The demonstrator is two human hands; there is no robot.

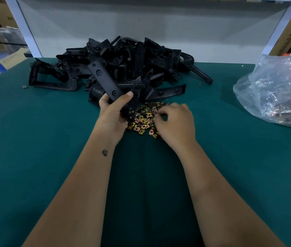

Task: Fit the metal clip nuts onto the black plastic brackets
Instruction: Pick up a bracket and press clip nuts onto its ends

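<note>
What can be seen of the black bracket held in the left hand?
The bracket is matte black, plastic by its look: a flat bar with round holes or bosses along its face, joined to a second arm running down toward the clip nuts. It is lifted off the green table, tilted up and left in front of the bracket pile. The left hand grips its lower part, thumb on the face. No nut visibly fitted.

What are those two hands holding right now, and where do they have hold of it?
The left hand grips a black bracket by its lower end. The right hand is curled over the clip nut pile; whether it holds one cannot be told.
</note>
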